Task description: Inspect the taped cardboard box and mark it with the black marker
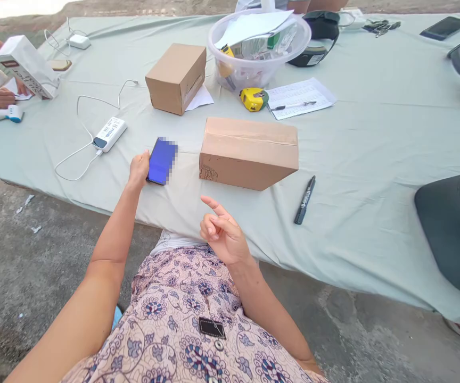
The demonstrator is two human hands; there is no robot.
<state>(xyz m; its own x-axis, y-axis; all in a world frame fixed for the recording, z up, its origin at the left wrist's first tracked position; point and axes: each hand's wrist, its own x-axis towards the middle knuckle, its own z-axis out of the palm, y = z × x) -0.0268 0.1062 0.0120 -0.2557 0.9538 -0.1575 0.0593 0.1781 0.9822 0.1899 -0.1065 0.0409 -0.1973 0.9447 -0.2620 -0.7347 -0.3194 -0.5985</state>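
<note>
Head view: the left hand [139, 169] lay against the edge of a smartphone [161, 160], too hidden to tell whether it pinched, while the right hand [224, 234] held nothing, index finger raised and the others curled, near a cardboard box [248, 153] — a black marker [304, 199] off to its right.

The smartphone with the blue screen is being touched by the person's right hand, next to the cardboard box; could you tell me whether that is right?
No: the head view shows the left hand touching the smartphone, next to the cardboard box; the right hand is raised, apart from it.
</note>
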